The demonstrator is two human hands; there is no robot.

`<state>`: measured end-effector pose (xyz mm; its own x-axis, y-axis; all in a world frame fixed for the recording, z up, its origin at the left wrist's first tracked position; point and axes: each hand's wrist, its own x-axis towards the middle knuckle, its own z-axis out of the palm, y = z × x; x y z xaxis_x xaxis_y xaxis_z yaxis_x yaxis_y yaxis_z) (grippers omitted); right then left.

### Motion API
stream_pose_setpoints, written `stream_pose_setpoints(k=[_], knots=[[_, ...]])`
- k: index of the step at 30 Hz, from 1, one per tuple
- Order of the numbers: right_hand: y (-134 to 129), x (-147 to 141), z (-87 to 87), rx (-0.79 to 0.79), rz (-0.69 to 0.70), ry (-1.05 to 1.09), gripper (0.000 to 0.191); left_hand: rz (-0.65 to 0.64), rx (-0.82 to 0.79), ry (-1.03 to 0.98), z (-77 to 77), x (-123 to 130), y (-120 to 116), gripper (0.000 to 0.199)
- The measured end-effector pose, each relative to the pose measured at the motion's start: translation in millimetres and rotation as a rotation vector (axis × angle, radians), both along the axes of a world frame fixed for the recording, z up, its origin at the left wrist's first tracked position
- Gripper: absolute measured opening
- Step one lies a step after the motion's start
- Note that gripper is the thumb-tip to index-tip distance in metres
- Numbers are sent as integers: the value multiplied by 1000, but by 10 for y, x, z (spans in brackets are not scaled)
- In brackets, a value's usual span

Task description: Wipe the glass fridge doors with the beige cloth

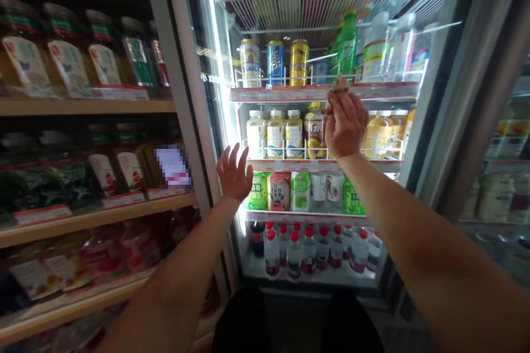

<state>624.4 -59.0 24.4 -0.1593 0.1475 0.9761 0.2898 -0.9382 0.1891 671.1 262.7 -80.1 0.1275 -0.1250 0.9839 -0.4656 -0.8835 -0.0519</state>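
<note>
My right hand (346,124) is closed around a crumpled brownish cloth (340,87), just in front of the price strip (281,94) of a lit fridge shelf. Whether the cloth touches the strip I cannot tell. Above it stand a green bottle (346,41) and a gold can (298,62). A brown-labelled bottle (315,129) is left of my right wrist. My left hand (235,172) holds nothing, its fingers spread, near the left inner edge of the fridge, beside white-labelled bottles (256,133) and a green carton (257,190).
Red-capped bottles (308,248) fill the fridge floor. Wire guards (290,150) run along the shelf fronts. On the left, a wooden shelf (86,106) carries large juice bottles (68,52). At right is the metal fridge frame (467,83). My dark-clothed knees (242,320) are below.
</note>
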Motion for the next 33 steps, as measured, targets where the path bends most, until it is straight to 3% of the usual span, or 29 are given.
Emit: stream_pose_setpoints(k=[2, 5, 7, 8, 11, 13, 14, 17, 19, 21, 24, 26, 28, 31, 33], knots=[[5, 6, -18, -51, -12, -7, 61, 14, -45, -18, 162, -24, -23, 54], [34, -56, -53, -512, -45, 156, 65, -4, -62, -39, 441, -29, -91, 58], [53, -90, -77, -635, -43, 220, 65, -28, -28, -31, 573, -19, -137, 59], [59, -93, -89, -577, -39, 214, 64, -36, -12, -27, 611, -13, -154, 59], [61, -60, -144, -176, -44, 76, 61, -48, 2, -23, 633, -3, -177, 58], [51, -42, -196, -112, -55, 44, 62, -62, -7, -19, 615, -2, -175, 58], [45, -45, -221, -210, -54, 78, 62, -69, -12, -14, 608, -2, -172, 58], [20, -99, -234, -731, -12, 273, 61, -83, -22, -6, 606, 1, -164, 58], [-8, -140, -146, -881, -17, 331, 57, -91, -23, -6, 612, 6, -161, 58], [-54, -156, 11, -729, -76, 285, 55, -95, -21, -15, 614, 14, -159, 58], [-143, -130, 227, -215, -127, 73, 56, -98, -14, -34, 608, 23, -159, 57], [-196, -110, 249, -40, -125, -18, 59, -98, -12, -38, 605, 24, -161, 57], [-238, -116, 155, -193, -124, 43, 61, -94, -13, -37, 605, 19, -166, 57], [-281, -167, -71, -665, -79, 266, 65, -93, -15, -29, 610, 9, -175, 58], [-297, -196, -189, -772, -45, 305, 66, -92, -18, -20, 613, 2, -180, 58]])
